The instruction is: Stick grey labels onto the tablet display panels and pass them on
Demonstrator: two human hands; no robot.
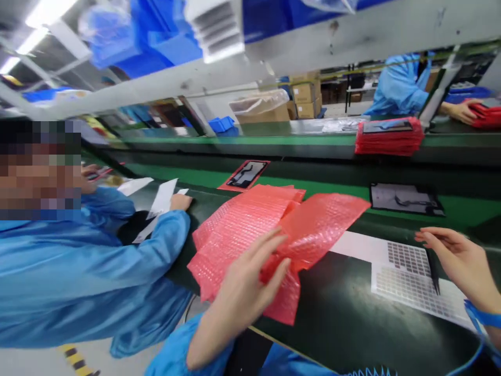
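Observation:
My left hand pinches a red bubble wrap bag between thumb and fingers, with the bag's far end lifted to the right. Beneath it a loose stack of the same bags lies fanned on the bench. Over at the right, my right hand hovers with its fingers apart and nothing in them, a blue wrist strap around the wrist. Sheets of small grey labels lie beside it, with dark tweezers on top. Beyond that hand, a flat dark-framed panel rests on the green belt.
Another panel on a red bag lies on the green belt. A pile of red bags sits on the ledge behind. At left a co-worker's blue sleeve is close by; another person works opposite. A shelf beam crosses overhead.

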